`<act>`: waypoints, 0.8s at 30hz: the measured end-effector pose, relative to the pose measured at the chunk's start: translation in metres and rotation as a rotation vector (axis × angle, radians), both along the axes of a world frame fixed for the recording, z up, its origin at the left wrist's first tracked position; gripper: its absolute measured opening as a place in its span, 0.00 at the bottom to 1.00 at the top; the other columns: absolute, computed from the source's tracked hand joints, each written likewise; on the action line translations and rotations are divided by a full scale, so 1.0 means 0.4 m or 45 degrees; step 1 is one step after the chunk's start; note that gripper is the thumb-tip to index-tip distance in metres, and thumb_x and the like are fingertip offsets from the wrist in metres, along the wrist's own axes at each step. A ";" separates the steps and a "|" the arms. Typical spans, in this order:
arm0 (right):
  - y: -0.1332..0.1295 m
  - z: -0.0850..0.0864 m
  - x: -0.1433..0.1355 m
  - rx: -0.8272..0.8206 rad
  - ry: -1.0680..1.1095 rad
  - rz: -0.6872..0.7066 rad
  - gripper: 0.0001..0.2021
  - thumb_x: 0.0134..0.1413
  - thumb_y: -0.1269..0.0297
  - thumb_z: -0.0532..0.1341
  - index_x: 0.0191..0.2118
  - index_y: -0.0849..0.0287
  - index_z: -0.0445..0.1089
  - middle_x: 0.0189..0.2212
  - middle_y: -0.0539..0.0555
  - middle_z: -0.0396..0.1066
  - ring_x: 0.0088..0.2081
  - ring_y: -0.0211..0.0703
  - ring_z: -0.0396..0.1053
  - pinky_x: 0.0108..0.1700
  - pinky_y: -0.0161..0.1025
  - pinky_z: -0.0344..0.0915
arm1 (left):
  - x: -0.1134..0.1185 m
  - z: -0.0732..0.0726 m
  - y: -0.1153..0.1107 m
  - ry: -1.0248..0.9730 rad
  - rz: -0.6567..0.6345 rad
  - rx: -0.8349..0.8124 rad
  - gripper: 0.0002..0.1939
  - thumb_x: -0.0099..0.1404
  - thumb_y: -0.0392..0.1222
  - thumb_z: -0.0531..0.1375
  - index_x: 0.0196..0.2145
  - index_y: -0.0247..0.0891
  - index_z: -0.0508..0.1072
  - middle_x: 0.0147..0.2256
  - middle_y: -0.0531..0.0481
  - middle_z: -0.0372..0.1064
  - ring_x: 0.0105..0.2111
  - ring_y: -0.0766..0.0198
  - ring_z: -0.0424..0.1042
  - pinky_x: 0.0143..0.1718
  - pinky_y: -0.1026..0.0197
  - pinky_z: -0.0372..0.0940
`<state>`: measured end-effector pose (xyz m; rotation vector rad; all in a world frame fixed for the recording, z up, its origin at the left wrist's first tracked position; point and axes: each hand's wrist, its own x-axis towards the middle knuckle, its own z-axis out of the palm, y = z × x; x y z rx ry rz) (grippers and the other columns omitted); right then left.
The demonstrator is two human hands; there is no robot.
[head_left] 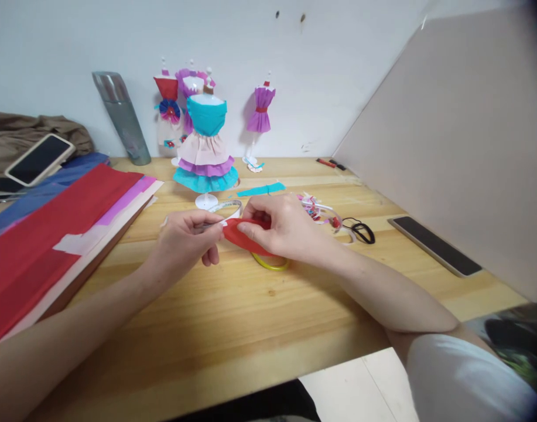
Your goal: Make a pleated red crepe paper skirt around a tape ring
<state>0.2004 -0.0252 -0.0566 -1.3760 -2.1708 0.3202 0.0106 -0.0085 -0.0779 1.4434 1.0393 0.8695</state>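
A red crepe paper piece [240, 235] is held above the table between my two hands. My left hand [184, 237] is closed in a pinch at its left end, where a small white bit and a thin pale strip show by the fingertips. With thumb and fingers closed, my right hand [279, 225] grips the same paper from the right and hides part of it. Under the paper a yellow curved handle or ring [272, 265] peeks out. Just behind my fingers a pale patterned strip [233, 206] curls in a loop. A turquoise paper strip [262, 189] lies farther back.
Small dress forms stand along the wall, the nearest in a tiered turquoise dress [207, 117]. Stacked crepe sheets [66, 217], a phone [40, 158] and a bottle [123, 120] are on the left. Rightward lie trimmings [314, 210], a black hair tie [365, 232] and a dark slab [435, 245].
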 end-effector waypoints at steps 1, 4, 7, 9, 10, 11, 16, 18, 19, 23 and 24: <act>0.002 0.000 0.001 -0.008 0.015 0.014 0.06 0.54 0.67 0.59 0.27 0.60 0.68 0.24 0.51 0.71 0.26 0.36 0.63 0.32 0.35 0.52 | -0.001 -0.001 0.000 -0.011 -0.008 -0.004 0.07 0.56 0.41 0.65 0.25 0.37 0.73 0.12 0.54 0.68 0.12 0.69 0.66 0.14 0.71 0.59; 0.004 0.000 0.004 -0.026 0.038 0.058 0.06 0.54 0.69 0.58 0.26 0.60 0.67 0.23 0.50 0.69 0.26 0.36 0.61 0.32 0.36 0.52 | -0.006 -0.009 0.006 -0.095 -0.067 -0.015 0.08 0.54 0.43 0.65 0.25 0.36 0.73 0.14 0.53 0.70 0.13 0.68 0.68 0.15 0.70 0.63; 0.003 0.001 0.007 -0.024 0.042 0.065 0.07 0.54 0.69 0.58 0.26 0.60 0.66 0.23 0.49 0.68 0.26 0.36 0.60 0.32 0.36 0.52 | -0.013 -0.020 0.012 -0.197 -0.141 -0.066 0.10 0.54 0.45 0.65 0.24 0.35 0.74 0.16 0.51 0.70 0.15 0.66 0.70 0.17 0.68 0.64; 0.002 0.002 0.007 -0.018 0.048 0.056 0.06 0.54 0.69 0.58 0.26 0.60 0.66 0.23 0.49 0.67 0.26 0.36 0.60 0.32 0.36 0.51 | -0.015 -0.024 0.015 -0.263 -0.138 -0.106 0.10 0.53 0.45 0.65 0.26 0.35 0.75 0.19 0.51 0.72 0.16 0.66 0.71 0.16 0.68 0.65; 0.002 0.002 0.007 -0.016 0.053 0.049 0.06 0.53 0.69 0.58 0.26 0.60 0.66 0.23 0.49 0.68 0.26 0.36 0.61 0.32 0.36 0.51 | -0.015 -0.025 0.016 -0.283 -0.132 -0.120 0.10 0.52 0.45 0.66 0.27 0.34 0.76 0.21 0.51 0.73 0.16 0.65 0.72 0.16 0.68 0.66; 0.003 0.002 0.007 -0.016 0.056 0.043 0.06 0.53 0.69 0.58 0.26 0.60 0.67 0.23 0.49 0.68 0.27 0.36 0.61 0.33 0.36 0.52 | -0.015 -0.026 0.017 -0.290 -0.130 -0.124 0.10 0.52 0.44 0.66 0.28 0.34 0.76 0.22 0.51 0.74 0.17 0.65 0.72 0.17 0.67 0.66; 0.002 -0.004 0.004 -0.014 0.043 0.035 0.05 0.54 0.69 0.58 0.29 0.61 0.70 0.25 0.51 0.71 0.27 0.36 0.63 0.33 0.36 0.52 | -0.006 -0.026 0.014 -0.190 -0.130 -0.072 0.08 0.54 0.42 0.66 0.29 0.34 0.76 0.17 0.52 0.71 0.15 0.67 0.70 0.18 0.68 0.67; 0.002 -0.006 0.003 -0.011 0.037 0.038 0.05 0.54 0.69 0.58 0.29 0.61 0.70 0.25 0.51 0.71 0.27 0.36 0.63 0.32 0.36 0.52 | -0.002 -0.024 0.012 -0.165 -0.108 -0.061 0.09 0.54 0.43 0.66 0.30 0.34 0.76 0.17 0.52 0.72 0.15 0.67 0.70 0.18 0.68 0.67; 0.001 -0.006 0.003 -0.010 0.035 0.039 0.05 0.54 0.70 0.58 0.29 0.61 0.70 0.25 0.51 0.71 0.27 0.36 0.63 0.32 0.36 0.52 | 0.000 -0.022 0.010 -0.155 -0.101 -0.060 0.09 0.54 0.43 0.66 0.30 0.34 0.76 0.16 0.53 0.71 0.15 0.67 0.70 0.18 0.68 0.67; 0.004 -0.009 0.001 -0.005 0.034 0.040 0.06 0.54 0.70 0.58 0.28 0.61 0.69 0.25 0.51 0.71 0.27 0.35 0.62 0.32 0.36 0.51 | 0.003 -0.012 0.004 -0.110 -0.079 -0.053 0.08 0.53 0.43 0.65 0.27 0.35 0.74 0.15 0.54 0.70 0.14 0.68 0.68 0.16 0.70 0.64; 0.004 -0.009 0.001 -0.003 0.035 0.038 0.06 0.54 0.70 0.58 0.28 0.61 0.69 0.24 0.51 0.70 0.27 0.35 0.62 0.32 0.36 0.51 | 0.003 -0.009 0.003 -0.087 -0.077 -0.051 0.08 0.54 0.43 0.65 0.26 0.35 0.74 0.14 0.54 0.70 0.13 0.69 0.68 0.15 0.71 0.63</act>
